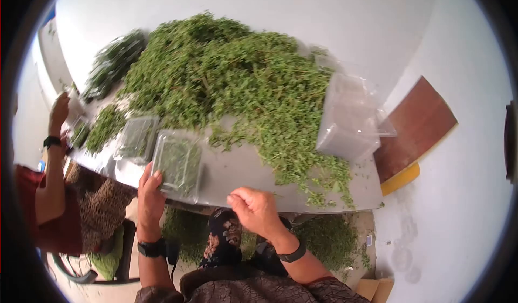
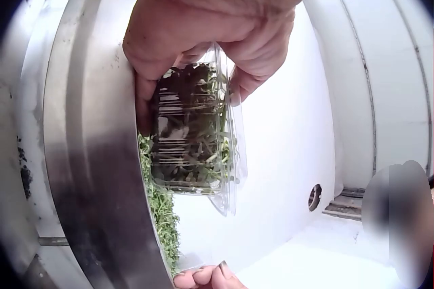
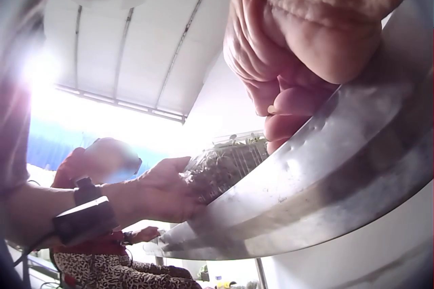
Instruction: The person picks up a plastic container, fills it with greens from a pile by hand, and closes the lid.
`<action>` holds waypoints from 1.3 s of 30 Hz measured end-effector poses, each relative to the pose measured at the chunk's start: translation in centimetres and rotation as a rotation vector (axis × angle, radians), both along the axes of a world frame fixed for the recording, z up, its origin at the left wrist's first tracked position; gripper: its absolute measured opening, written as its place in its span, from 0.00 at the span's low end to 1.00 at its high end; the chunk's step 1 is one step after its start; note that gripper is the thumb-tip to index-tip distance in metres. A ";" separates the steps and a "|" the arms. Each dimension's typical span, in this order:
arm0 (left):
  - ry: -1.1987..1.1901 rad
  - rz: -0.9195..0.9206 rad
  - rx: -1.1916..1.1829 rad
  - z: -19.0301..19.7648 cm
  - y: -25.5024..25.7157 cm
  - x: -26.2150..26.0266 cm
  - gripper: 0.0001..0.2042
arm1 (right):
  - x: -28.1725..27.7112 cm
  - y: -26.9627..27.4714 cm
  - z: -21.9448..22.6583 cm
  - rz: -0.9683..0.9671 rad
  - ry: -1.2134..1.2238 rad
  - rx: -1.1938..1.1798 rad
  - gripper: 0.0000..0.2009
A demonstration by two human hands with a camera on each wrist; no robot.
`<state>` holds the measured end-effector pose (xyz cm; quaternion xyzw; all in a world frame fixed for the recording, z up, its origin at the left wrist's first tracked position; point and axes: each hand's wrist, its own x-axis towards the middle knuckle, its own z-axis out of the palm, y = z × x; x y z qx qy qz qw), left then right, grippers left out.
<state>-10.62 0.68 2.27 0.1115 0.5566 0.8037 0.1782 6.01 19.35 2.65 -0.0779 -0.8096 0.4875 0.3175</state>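
My left hand point(image 1: 151, 198) grips the near left corner of a clear plastic clamshell box point(image 1: 178, 165) at the table's front edge. In the left wrist view, thumb and fingers pinch the lidded box point(image 2: 193, 133), with leafy greens inside pressing against its walls. My right hand point(image 1: 256, 210) is over the front edge, right of the box and apart from it. Its fingers are curled inward in the right wrist view, and nothing shows in its grasp point(image 3: 291, 92). Beyond both hands rises a big heap of leafy green stems point(image 1: 226, 71).
Another filled clear box point(image 1: 137, 138) lies left of mine. A stack of clear empty containers point(image 1: 348, 117) stands on the right, before a reddish-brown board point(image 1: 413, 125). Bagged greens point(image 1: 114, 63) lie at the back left. Another person's arm point(image 1: 52, 157) reaches in from the left.
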 end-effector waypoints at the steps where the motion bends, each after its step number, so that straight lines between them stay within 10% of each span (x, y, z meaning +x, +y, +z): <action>1: 0.044 -0.092 0.102 0.5 0.3 0.2 0.26 | 0.0 0.0 -0.1 0.046 -0.009 -0.014 0.06; 30: 0.062 -0.191 0.095 1.0 0.5 0.5 0.26 | 0.0 -0.2 -0.4 -0.026 -0.109 -0.179 0.07; 39: 0.285 0.108 0.063 5.7 -3.0 -3.8 0.23 | 0.0 -0.1 -0.7 -0.023 -0.072 -0.168 0.06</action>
